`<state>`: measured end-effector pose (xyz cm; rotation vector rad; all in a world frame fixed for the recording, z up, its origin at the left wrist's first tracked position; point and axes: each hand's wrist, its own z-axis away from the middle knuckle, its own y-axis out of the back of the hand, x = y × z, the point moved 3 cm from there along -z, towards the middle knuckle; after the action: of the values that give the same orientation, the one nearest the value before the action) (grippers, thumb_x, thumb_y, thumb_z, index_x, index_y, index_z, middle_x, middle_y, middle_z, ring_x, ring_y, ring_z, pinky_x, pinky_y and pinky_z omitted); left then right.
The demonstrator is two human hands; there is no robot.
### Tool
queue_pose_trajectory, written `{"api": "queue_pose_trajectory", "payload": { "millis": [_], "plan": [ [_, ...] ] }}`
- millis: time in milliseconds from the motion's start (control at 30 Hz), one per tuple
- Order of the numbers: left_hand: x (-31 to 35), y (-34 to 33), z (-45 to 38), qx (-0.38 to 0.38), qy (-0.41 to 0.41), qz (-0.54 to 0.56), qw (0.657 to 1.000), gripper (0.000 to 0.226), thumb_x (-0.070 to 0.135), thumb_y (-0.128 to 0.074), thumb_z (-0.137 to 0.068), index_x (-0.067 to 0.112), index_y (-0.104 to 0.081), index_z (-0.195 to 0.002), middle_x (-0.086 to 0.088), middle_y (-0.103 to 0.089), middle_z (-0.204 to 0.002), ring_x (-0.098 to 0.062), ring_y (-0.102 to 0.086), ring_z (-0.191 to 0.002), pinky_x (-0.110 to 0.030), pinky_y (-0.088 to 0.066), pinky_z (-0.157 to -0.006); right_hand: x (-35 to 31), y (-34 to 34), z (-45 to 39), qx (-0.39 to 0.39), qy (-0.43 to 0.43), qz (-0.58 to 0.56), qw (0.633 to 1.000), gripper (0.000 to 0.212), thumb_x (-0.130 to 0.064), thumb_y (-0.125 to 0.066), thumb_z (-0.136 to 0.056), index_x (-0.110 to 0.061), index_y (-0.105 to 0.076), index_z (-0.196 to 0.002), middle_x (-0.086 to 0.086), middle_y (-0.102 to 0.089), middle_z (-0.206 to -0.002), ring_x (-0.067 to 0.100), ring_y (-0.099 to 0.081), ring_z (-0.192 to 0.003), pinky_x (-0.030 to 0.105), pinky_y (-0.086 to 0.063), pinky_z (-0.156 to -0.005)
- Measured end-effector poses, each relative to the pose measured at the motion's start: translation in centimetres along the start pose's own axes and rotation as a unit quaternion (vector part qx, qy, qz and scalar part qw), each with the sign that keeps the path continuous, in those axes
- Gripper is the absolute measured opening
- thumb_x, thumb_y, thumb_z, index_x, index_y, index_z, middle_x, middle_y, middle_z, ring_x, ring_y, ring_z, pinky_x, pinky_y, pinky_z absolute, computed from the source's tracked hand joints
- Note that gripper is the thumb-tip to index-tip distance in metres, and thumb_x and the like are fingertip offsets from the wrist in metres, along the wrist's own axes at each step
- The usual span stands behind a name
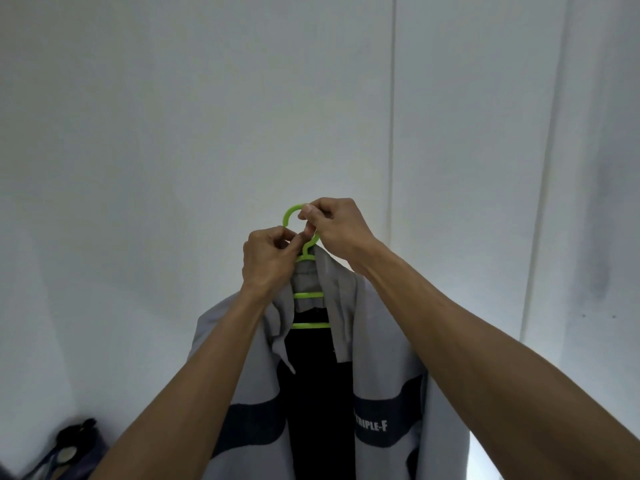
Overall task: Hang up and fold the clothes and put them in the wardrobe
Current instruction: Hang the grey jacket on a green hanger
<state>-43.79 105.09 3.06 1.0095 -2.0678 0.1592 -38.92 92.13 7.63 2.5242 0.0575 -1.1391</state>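
Both hands, left hand (268,258) and right hand (332,225), pinch the stiff, light green hanger (290,216) by its hook, holding the soft grey jacket (381,341) aloft before a white wall; support at the hook

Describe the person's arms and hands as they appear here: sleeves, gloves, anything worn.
Both forearms are bare right to the bottom edge of the head view, with no sleeve in sight. The left hand and right hand wear no gloves. No watch, bracelet or ring shows on either wrist or on the visible fingers. No markings can be made out.
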Motion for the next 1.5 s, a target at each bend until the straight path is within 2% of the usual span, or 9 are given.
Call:
{"api": "queue_pose_trajectory", "payload": {
  "millis": [167, 333, 567, 767, 900, 1067, 1233, 1400, 1500],
  "plan": [
    [-2.1, 1.7, -0.8, -0.076, 0.009, 0.0, 0.997, 0.057, 0.061, -0.036, -0.098, 0.022, -0.075, -0.084, 0.002, -0.075, -0.078, -0.018, -0.071, -0.082, -0.04, -0.055, -0.079, -0.1, 1.0, -0.5, 0.012, -0.003, -0.003, 1.0, 0.024, -0.028, -0.056, -0.102, -0.016, -0.074, -0.092, -0.006, -0.069, -0.07, 0.009, -0.061, -0.074, 0.031, -0.051, -0.077],
    [-3.1, 2.6, -0.4, -0.2, -0.106, -0.105, 0.968, 0.049, 0.052, -0.043, -0.1, 0.015, -0.056, -0.069, 0.007, -0.055, -0.062, -0.011, -0.047, -0.061, -0.042, -0.042, -0.065, -0.3, 2.1, -1.3, 0.039, 0.002, -0.005, 0.999, 0.025, -0.025, -0.055, -0.103, -0.012, -0.074, -0.096, -0.004, -0.068, -0.072, 0.011, -0.062, -0.074, 0.033, -0.054, -0.076],
    [-3.9, 3.5, -0.6, -0.142, -0.065, -0.199, 0.967, 0.057, 0.071, -0.043, -0.089, 0.022, -0.046, -0.06, 0.007, -0.05, -0.058, -0.015, -0.046, -0.059, -0.035, -0.035, -0.06, -0.8, 1.9, -1.8, 0.061, 0.021, -0.006, 0.998, 0.024, -0.027, -0.054, -0.103, -0.014, -0.073, -0.097, -0.003, -0.07, -0.074, 0.011, -0.064, -0.072, 0.031, -0.055, -0.07],
    [-5.5, 5.2, -1.6, -0.104, -0.052, -0.207, 0.971, 0.067, 0.078, -0.048, -0.08, 0.012, -0.052, -0.063, 0.003, -0.05, -0.056, -0.017, -0.047, -0.059, -0.033, -0.034, -0.059, 2.7, 4.4, 0.6, -0.146, -0.082, 0.013, 0.986, 0.04, -0.02, -0.064, -0.095, -0.025, -0.056, -0.134, 0.002, -0.069, -0.116, 0.021, -0.067, -0.098, 0.031, -0.05, -0.079],
    [-5.2, 6.5, -2.7, -0.133, -0.04, -0.157, 0.978, 0.06, 0.061, -0.06, -0.089, 0.011, -0.051, -0.058, 0.001, -0.044, -0.054, -0.015, -0.039, -0.055, -0.032, -0.03, -0.058, 6.5, 5.5, 2.0, -0.19, -0.044, 0.306, 0.932, 0.02, -0.023, -0.069, -0.092, -0.004, -0.067, -0.091, 0.003, -0.057, -0.075, 0.019, -0.054, -0.074, 0.026, -0.039, -0.061],
    [-7.0, 7.6, -1.8, -0.258, -0.029, -0.187, 0.947, 0.041, 0.045, -0.063, -0.093, 0.013, -0.058, -0.067, 0.001, -0.052, -0.064, -0.013, -0.044, -0.061, -0.032, -0.036, -0.062, 7.1, 6.3, 1.6, -0.047, 0.026, 0.259, 0.964, 0.009, -0.02, -0.075, -0.088, -0.012, -0.076, -0.09, 0.001, -0.066, -0.078, 0.013, -0.056, -0.074, 0.009, -0.036, -0.059],
    [-9.0, 8.6, -1.3, -0.159, -0.072, -0.152, 0.973, 0.053, 0.045, -0.07, -0.089, 0.008, -0.045, -0.06, -0.005, -0.038, -0.056, -0.013, -0.035, -0.056, -0.032, -0.027, -0.058, 8.3, 5.8, 2.4, -0.119, 0.019, 0.331, 0.936, 0.02, -0.025, -0.076, -0.088, -0.006, -0.071, -0.084, 0.012, -0.068, -0.082, 0.019, -0.056, -0.073, 0.013, -0.035, -0.057],
    [-8.9, 6.9, -1.7, -0.173, -0.086, -0.158, 0.968, 0.052, 0.044, -0.065, -0.093, 0.015, -0.039, -0.059, 0.004, -0.038, -0.055, -0.015, -0.035, -0.055, -0.032, -0.028, -0.056, 8.4, 6.1, 3.1, -0.093, 0.006, 0.319, 0.943, 0.013, -0.029, -0.067, -0.094, -0.018, -0.065, -0.088, 0.001, -0.064, -0.088, 0.017, -0.055, -0.079, 0.022, -0.04, -0.062],
    [-8.7, 4.8, -1.9, -0.184, -0.107, -0.163, 0.963, 0.036, 0.037, -0.065, -0.094, 0.014, -0.059, -0.066, -0.001, -0.054, -0.061, -0.012, -0.045, -0.056, -0.024, -0.033, -0.054, 9.0, 7.1, 4.2, -0.115, -0.026, 0.32, 0.94, 0.017, -0.03, -0.065, -0.095, -0.025, -0.061, -0.079, -0.003, -0.061, -0.081, 0.013, -0.053, -0.073, 0.026, -0.04, -0.063]
  ]
}}
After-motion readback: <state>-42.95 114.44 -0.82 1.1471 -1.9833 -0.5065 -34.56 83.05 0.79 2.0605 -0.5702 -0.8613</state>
